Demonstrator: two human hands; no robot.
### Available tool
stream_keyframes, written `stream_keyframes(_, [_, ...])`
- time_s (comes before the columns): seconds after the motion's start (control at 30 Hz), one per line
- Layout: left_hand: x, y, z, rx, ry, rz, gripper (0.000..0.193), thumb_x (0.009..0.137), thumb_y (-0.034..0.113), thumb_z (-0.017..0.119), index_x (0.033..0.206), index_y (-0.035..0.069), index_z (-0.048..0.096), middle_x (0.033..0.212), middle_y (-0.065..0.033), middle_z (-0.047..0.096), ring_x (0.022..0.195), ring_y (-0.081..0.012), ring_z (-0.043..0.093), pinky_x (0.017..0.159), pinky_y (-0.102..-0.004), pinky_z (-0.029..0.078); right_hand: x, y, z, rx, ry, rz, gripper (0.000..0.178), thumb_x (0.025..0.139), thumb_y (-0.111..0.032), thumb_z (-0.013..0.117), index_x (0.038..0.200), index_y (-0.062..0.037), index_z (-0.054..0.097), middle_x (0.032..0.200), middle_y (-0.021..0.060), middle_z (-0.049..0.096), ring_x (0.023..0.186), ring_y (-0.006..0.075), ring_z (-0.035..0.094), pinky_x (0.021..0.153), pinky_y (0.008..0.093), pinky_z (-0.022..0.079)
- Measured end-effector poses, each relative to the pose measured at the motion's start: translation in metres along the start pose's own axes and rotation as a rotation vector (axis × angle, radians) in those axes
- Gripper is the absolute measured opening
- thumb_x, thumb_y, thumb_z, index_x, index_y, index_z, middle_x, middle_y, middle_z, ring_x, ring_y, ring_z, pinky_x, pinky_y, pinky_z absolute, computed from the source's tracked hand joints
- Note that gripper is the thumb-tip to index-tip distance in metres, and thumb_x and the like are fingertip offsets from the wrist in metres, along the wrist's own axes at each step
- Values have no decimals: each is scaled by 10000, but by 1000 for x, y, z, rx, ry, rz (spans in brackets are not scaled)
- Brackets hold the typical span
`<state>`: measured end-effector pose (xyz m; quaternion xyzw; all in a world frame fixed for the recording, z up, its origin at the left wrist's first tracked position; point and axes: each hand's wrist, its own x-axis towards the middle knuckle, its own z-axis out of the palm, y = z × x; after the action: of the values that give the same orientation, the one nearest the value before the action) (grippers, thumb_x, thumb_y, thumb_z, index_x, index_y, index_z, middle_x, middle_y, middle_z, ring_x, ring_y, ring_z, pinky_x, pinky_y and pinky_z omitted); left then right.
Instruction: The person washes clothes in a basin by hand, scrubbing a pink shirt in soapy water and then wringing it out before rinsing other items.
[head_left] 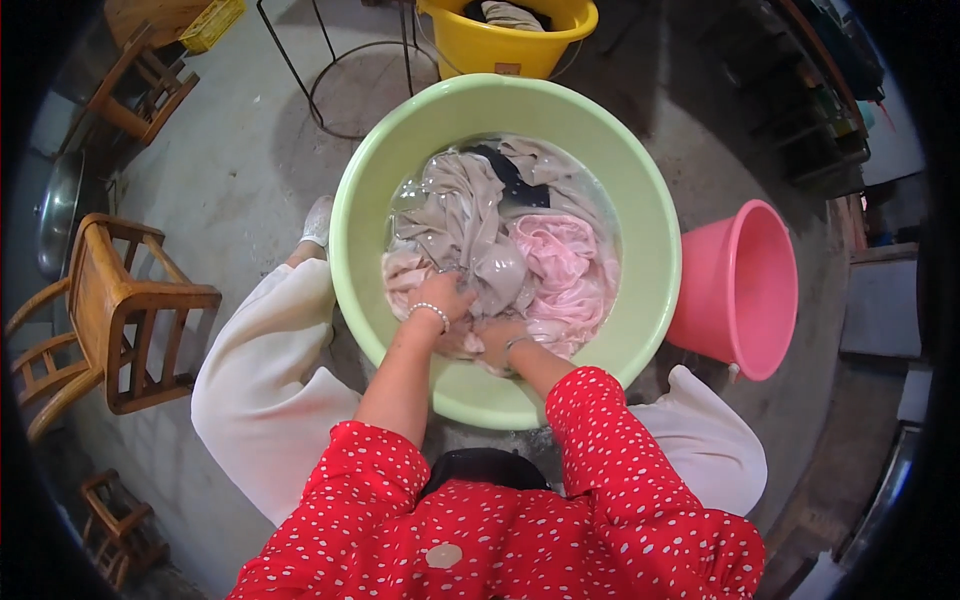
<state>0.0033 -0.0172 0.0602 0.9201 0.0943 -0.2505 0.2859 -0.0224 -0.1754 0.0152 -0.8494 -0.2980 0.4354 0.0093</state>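
Note:
Wet laundry lies in soapy water inside a large light-green basin (352, 300) between my knees. My left hand (442, 297), with a beaded bracelet at the wrist, is closed on a pale pink cloth (405, 273) at the basin's near left. Close beside it, my right hand (497, 341) grips the same pale pink cloth near the front wall; its fingertips are partly hidden by cloth and water. Just beyond my hands a grey-beige garment (462, 215) is bunched up. A brighter pink garment (562, 262) sits to the right, and a dark dotted cloth (515, 180) behind.
A pink bucket (690, 300) lies tilted against the basin's right side. Behind the basin stand a yellow bucket (500, 52) holding cloth and a metal ring stand (318, 95). Wooden chairs (150, 295) line the left on a concrete floor (250, 180).

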Motion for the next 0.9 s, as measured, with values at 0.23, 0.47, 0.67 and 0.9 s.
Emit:
stream_keyframes(0.23, [14, -9, 6, -167, 20, -33, 449, 723, 381, 610, 1044, 67, 615, 959, -157, 629, 917, -299, 594, 805, -355, 462, -8, 25, 5, 193, 245, 333, 373, 792, -231, 500, 1143, -111, 535, 1068, 127, 596, 1013, 274, 565, 890, 424, 380])
stream_keyframes(0.47, [-4, 14, 3, -38, -165, 364, 702, 618, 273, 730, 1223, 48, 454, 1152, -188, 535, 1040, -312, 530, 887, -343, 419, -62, 10, -45, -87, 60, -4, 692, 609, -213, 666, 1241, -94, 411, 912, 168, 624, 834, 329, 612, 731, 407, 480])
stream_keyframes(0.67, [-33, 44, 0, -301, -231, 664, 1101, 482, 178, 812, 1362, 9, 172, 1233, -215, 452, 1132, -307, 455, 969, -321, 346, -110, 33, -115, 308, 482, 119, 649, 566, -169, 669, 1180, -60, 488, 916, 182, 621, 818, 320, 613, 735, 381, 487])
stream_keyframes(0.9, [-46, 69, 4, -618, -80, 902, 1022, 497, 180, 815, 1340, 52, 249, 1254, -131, 443, 1172, -243, 407, 1001, -328, 307, -191, 6, -186, 1275, 666, -3, 448, 650, 38, 539, 1097, 54, 510, 885, 106, 587, 809, 169, 587, 692, 274, 489])
